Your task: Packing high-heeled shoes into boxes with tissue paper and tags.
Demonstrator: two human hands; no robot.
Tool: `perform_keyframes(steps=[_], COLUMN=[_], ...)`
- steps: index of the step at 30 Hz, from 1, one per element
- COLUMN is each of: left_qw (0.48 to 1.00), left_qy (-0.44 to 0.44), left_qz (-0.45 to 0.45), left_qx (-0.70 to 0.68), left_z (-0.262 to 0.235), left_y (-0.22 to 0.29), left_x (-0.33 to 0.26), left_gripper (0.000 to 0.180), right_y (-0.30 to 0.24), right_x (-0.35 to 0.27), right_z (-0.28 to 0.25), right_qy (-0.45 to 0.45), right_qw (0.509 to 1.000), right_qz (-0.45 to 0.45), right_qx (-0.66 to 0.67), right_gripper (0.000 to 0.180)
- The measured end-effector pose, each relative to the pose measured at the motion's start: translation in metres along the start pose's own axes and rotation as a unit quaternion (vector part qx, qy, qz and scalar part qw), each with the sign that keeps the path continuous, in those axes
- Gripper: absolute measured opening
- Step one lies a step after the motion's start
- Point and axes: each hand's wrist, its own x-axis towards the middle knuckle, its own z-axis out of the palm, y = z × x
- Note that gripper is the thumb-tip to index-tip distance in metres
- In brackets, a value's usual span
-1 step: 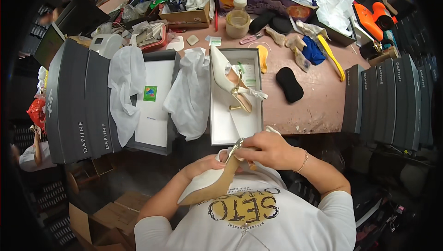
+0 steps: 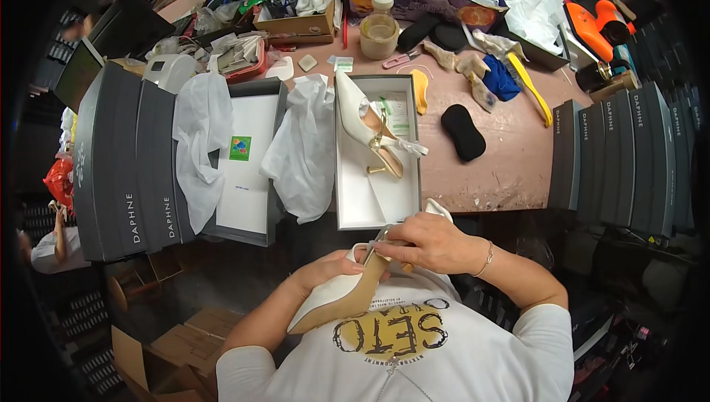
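Observation:
Close to my body I hold a white pointed-toe high-heeled shoe (image 2: 333,295), tilted so its tan sole shows and the toe points to the lower left. My left hand (image 2: 328,269) is wrapped round its side near the opening. With bent fingers, my right hand (image 2: 436,243) pinches the heel end of that shoe; the fingers hide most of the heel and strap. A matching white shoe (image 2: 359,121) with a gold heel lies on its side in the open grey shoebox (image 2: 355,210) just beyond my hands.
Left of that box are white tissue paper (image 2: 302,150), a grey box lid (image 2: 248,202) and standing grey shoeboxes (image 2: 111,173). More shoeboxes (image 2: 621,165) stand at the right. A black pad (image 2: 464,133), yellow-handled brush (image 2: 529,88) and glue jar (image 2: 379,36) lie across the table.
The held shoe has shifted very slightly, its toe a little to the right and down. My right fingers now cover more of the shiny part at its heel end.

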Motion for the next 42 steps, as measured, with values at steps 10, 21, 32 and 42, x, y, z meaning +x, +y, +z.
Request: perform_keyframes(steps=[10, 21, 32, 42], left_qw=[0.998, 0.996, 0.995, 0.902], left_qy=[-0.021, -0.011, 0.01, -0.177], left_qz=[0.031, 0.044, 0.048, 0.261], left_qx=[0.051, 0.08, 0.088, -0.294], left_z=[0.006, 0.01, 0.007, -0.03], left_y=[-0.021, -0.024, -0.019, -0.021], left_x=[-0.011, -0.012, -0.015, 0.021], left_gripper=[0.057, 0.055, 0.055, 0.053], right_y=[0.021, -0.005, 0.003, 0.007], right_x=[-0.066, -0.026, -0.022, 0.002], right_z=[0.013, -0.001, -0.007, 0.035], right_qy=[-0.124, -0.025, -0.049, 0.311], right_qw=[0.983, 0.999, 0.993, 0.722], right_qz=[0.031, 0.007, 0.064, 0.357], right_qx=[-0.133, -0.034, -0.082, 0.504], right_gripper=[0.041, 0.037, 0.039, 0.025])
